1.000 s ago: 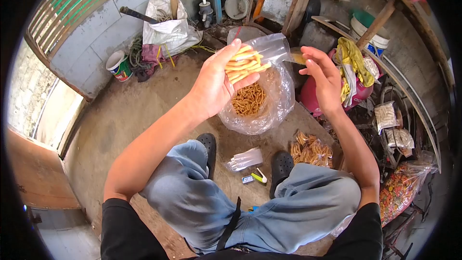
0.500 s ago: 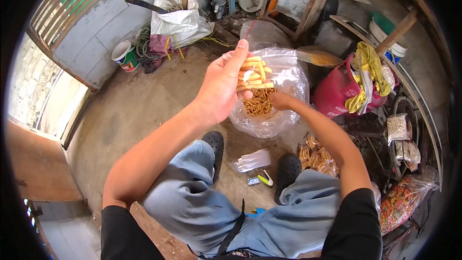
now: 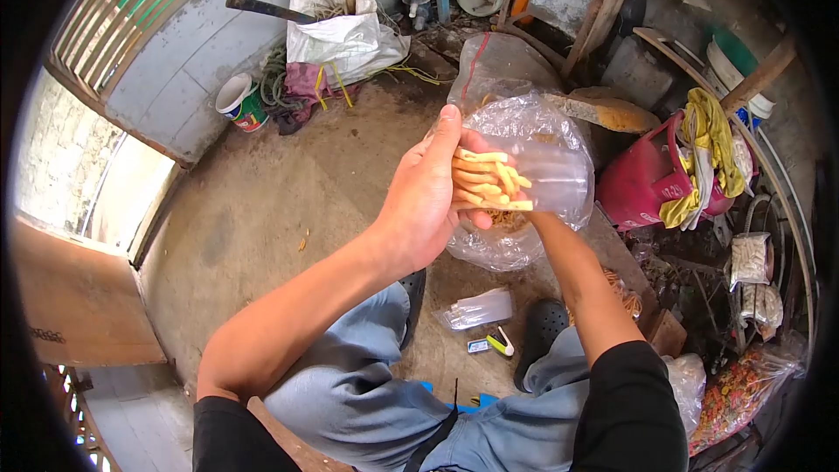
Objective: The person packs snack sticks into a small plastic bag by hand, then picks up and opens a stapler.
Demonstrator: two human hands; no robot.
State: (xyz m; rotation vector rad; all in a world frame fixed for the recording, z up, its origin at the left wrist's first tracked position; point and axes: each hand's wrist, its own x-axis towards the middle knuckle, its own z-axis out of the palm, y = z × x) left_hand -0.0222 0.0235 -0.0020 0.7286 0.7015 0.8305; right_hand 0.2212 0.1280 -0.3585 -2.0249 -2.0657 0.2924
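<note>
My left hand (image 3: 428, 188) is wrapped round a small clear bag of yellow snack sticks (image 3: 489, 182), its thumb pointing up and the bag's empty end stretching right. Below and behind it, a large clear plastic bag (image 3: 572, 135) holds brown snack sticks (image 3: 505, 220) on the floor. My right forearm reaches into the big bag's lower part. The right hand itself is hidden behind the small bag, so its fingers do not show.
Between my feet lie a stack of clear bags (image 3: 479, 308), a green stapler (image 3: 501, 343) and a small blue box (image 3: 478, 346). A pink bin (image 3: 642, 179) with yellow cloths stands right. A white sack (image 3: 336, 48) and a paint bucket (image 3: 242, 102) are at the back left.
My right hand has come down from beside the small bag into the big bag and is now hidden. The small bag appears lower and further right, still in my left hand.
</note>
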